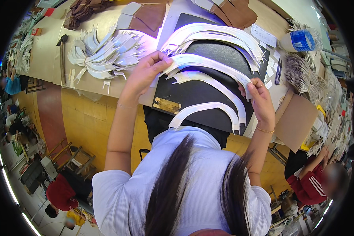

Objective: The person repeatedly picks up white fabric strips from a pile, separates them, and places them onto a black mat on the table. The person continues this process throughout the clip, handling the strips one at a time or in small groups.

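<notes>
A curved white strip (208, 64) is stretched between my two hands above a black board (169, 92). My left hand (151, 67) pinches its left end between thumb and fingers. At its right end, my right hand (258, 96) grips it the same way. Nearer to me, two more white pieces lie on the board: a curved strip (216, 83) just below the held one and an arched strip (206, 108) by the front edge. Beyond my hands, a fanned stack of white curved strips (212, 31) rests at the far side of the board.
Left of the board lies a tied bundle of white strips (102, 51), with a hammer (63, 59) further left. Brown panels (149, 17) sit at the back. A blue-labelled bottle (301, 40), a pen (278, 72) and brown cardboard (297, 122) are at right. A person in red (308, 183) is nearby.
</notes>
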`<state>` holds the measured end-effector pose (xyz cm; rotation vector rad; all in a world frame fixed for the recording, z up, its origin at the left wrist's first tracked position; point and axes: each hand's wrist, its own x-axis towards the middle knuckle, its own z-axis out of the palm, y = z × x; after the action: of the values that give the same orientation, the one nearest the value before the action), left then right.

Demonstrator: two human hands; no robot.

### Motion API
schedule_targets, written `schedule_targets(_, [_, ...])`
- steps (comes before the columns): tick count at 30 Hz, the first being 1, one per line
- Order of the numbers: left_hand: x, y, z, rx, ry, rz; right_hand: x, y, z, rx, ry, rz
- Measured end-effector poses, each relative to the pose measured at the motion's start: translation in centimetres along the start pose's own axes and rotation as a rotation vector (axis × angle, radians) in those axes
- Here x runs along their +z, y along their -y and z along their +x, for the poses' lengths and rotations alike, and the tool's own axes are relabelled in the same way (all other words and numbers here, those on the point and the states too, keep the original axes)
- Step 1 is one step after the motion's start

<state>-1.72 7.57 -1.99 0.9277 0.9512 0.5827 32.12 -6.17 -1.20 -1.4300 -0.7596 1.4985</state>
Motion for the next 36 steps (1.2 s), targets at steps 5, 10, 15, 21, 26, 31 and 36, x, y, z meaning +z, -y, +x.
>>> schedule_targets(5, [0.8,-0.7,-0.5,0.124,-0.16,0.2,0.4,0.3,0.1,-0.129,-0.145,-0.048])
schedule_targets(10, [1.3,-1.3,-0.8,0.126,-0.247,0.301,2.2,2.2,0.2,-0.284,-0.289,-0.161])
schedule_targets(15, [1.3,-1.3,-1.0,0.156,-0.267,0.314,2.8,2.7,0.1,-0.28,-0.337,-0.211])
schedule_targets(21, [1.6,-0.9,-0.7,0.133,-0.297,0.424,2.4,2.4,0.0,-0.307,-0.379,-0.278])
schedule_targets(26, [0.7,1.8,-0.1,0.221,-0.341,0.486,2.1,1.5,0.6,-0.218,-0.379,-0.355])
schedule_targets(31, [1.1,1.8,-0.3,0.219,-0.378,0.429,2.1,1.8,0.8,-0.237,-0.375,-0.378])
schedule_targets(36, [0.9,2.1,-0.4,0.273,-0.374,0.395,1.9,2.1,0.8,-0.24,-0.364,-0.404])
